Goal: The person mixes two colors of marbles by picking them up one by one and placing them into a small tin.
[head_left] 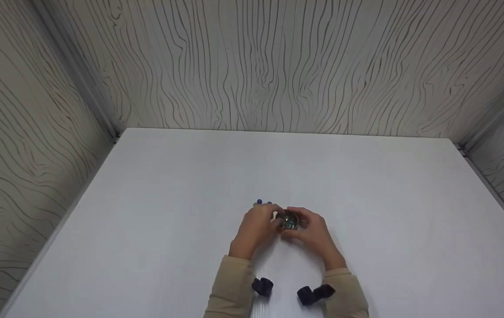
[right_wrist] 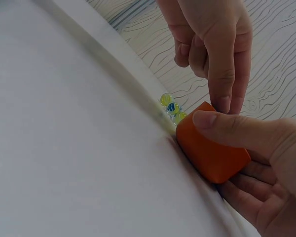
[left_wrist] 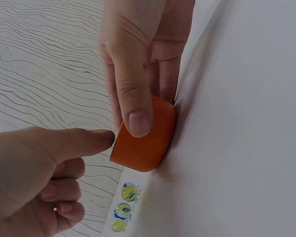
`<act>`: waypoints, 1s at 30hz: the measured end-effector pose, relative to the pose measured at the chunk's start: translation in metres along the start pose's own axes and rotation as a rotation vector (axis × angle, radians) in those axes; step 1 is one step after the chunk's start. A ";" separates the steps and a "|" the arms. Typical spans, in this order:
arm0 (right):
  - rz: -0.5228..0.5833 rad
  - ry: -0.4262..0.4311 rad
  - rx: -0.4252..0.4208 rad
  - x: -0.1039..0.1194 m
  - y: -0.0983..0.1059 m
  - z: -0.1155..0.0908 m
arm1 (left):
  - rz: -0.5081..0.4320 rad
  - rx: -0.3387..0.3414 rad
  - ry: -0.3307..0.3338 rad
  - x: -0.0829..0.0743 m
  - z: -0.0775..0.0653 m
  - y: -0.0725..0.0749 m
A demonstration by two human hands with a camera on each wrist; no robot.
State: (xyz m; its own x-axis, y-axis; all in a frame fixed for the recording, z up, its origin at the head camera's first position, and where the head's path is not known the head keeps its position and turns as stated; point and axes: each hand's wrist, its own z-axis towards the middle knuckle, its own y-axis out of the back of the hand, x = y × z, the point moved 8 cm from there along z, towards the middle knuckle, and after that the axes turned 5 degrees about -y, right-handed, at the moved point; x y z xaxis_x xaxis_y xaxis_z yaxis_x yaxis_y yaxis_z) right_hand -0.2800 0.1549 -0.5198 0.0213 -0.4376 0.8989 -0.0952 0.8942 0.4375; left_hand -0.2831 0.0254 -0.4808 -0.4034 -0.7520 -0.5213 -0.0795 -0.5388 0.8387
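Observation:
A small orange cup (left_wrist: 148, 148) is tilted low over the white table, its mouth turned toward my left hand. My right hand (head_left: 313, 229) grips it, thumb on the outer wall and fingers on the far side. Shiny greenish glass shows inside the cup (head_left: 289, 221) in the head view. At the rim, my left hand (head_left: 258, 225) has thumb and index finger together, with what looks like a dark blue marble (left_wrist: 110, 138) mostly hidden between the tips. Several clear glass marbles (left_wrist: 123, 211) with yellow and blue swirls lie on the table just beyond the left hand.
The white tabletop (head_left: 168, 185) spreads around both hands. Walls with a wood-grain pattern (head_left: 252, 66) stand at the back and sides. Black camera mounts (head_left: 263, 287) stick out inward from both sleeves.

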 end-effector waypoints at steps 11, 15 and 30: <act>0.025 0.007 0.010 0.000 0.000 0.000 | -0.034 -0.038 -0.013 0.008 -0.001 0.007; 0.020 0.001 0.013 0.000 0.000 -0.001 | -0.030 -0.048 -0.019 0.007 -0.001 0.009; 0.013 -0.019 0.004 -0.003 0.000 0.001 | -0.033 -0.057 0.000 0.011 -0.002 0.012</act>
State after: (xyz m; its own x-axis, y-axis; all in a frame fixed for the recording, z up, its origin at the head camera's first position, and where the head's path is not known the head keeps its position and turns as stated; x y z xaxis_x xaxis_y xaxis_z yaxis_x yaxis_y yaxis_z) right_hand -0.2808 0.1559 -0.5225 0.0013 -0.4273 0.9041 -0.0992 0.8996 0.4253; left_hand -0.2863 0.0095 -0.4768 -0.4017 -0.7336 -0.5482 -0.0403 -0.5839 0.8108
